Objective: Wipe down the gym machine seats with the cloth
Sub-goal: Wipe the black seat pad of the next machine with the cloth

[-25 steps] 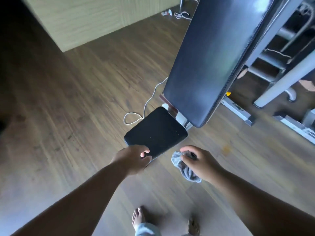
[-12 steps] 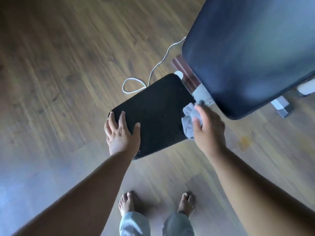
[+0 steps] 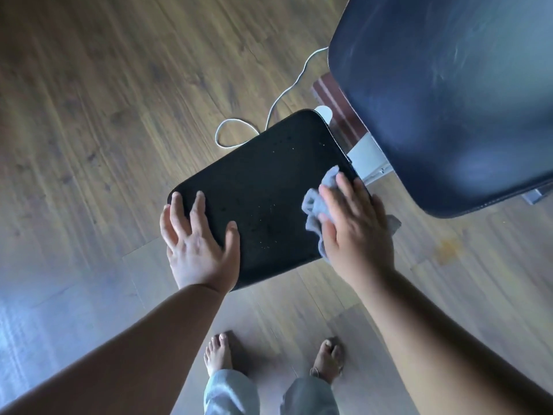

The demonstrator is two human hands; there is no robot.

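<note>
A black padded seat (image 3: 263, 187) of the gym bench lies below me, speckled with light dust. My left hand (image 3: 199, 244) rests flat on its near left corner, fingers spread, holding nothing. My right hand (image 3: 356, 232) presses a crumpled grey cloth (image 3: 314, 211) onto the seat's right edge; part of the cloth is hidden under the palm. The large dark backrest pad (image 3: 443, 94) rises at the upper right, smeared with faint streaks.
A white cable (image 3: 281, 97) loops on the wooden floor (image 3: 104, 115) behind the seat. The bench's white metal bracket (image 3: 369, 157) joins seat and backrest. My bare feet (image 3: 218, 351) stand just in front of the seat.
My head has come closer over the seat. The right hand carried the cloth from beside the seat onto its right edge and flattened it. The left hand went from gripping the corner to lying flat.
</note>
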